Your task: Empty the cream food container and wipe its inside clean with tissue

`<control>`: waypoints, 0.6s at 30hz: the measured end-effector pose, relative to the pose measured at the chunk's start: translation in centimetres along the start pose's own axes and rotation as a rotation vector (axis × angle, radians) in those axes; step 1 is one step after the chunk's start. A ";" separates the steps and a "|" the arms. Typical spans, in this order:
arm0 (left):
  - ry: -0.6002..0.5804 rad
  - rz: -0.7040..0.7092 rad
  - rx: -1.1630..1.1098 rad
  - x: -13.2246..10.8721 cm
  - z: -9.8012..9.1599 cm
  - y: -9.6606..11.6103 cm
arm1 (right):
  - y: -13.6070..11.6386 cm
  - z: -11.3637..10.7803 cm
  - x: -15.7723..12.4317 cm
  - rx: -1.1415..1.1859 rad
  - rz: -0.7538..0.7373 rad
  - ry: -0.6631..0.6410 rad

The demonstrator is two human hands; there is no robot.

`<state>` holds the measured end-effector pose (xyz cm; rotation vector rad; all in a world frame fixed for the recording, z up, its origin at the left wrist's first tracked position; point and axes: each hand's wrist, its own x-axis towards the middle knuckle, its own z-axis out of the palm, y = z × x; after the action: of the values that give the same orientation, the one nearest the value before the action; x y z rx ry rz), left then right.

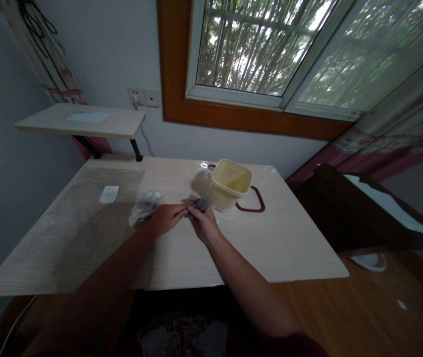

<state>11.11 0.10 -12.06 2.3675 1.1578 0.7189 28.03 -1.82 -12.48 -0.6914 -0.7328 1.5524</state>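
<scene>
Both hands meet near the middle of the pale wooden table (278, 248). My left hand (165, 218) and my right hand (204, 223) are closed in a pinch on a small dark grey crumpled thing (202, 202), maybe a bag or cloth. It lies just left of a cream plastic tub (230, 184), which stands open and upright. A crumpled clear plastic bag with something grey in it (144, 206) rests on the table beside my left hand.
A dark red loop, perhaps a handle or cord (253, 202), lies by the tub. A clear plastic sheet (85, 208) with a white label (109, 194) covers the table's left part. A raised shelf (85, 121) stands at the back left. A dark chair (360, 208) is on the right.
</scene>
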 end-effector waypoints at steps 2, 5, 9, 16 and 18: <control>0.030 -0.032 -0.101 -0.1 -0.1 0.1 | 0.2 -0.3 0.1 -0.030 0.014 0.010; 0.081 -0.073 -0.288 -0.1 -0.2 0.1 | 0.7 -0.8 0.2 -0.080 0.024 -0.018; 0.098 -0.117 -0.476 -0.1 -0.3 0.0 | 1.2 -1.3 0.3 -0.121 0.028 -0.079; -0.010 -0.209 -0.665 0.0 -0.9 -0.1 | 0.4 -0.5 0.2 -0.084 -0.023 -0.064; -0.049 -0.251 -0.712 0.0 -0.8 -0.6 | 0.4 -0.4 0.2 -0.054 -0.014 -0.031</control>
<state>10.25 0.52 -11.76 1.6097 0.9453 0.8094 28.06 -1.64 -13.01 -0.7023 -0.8039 1.5381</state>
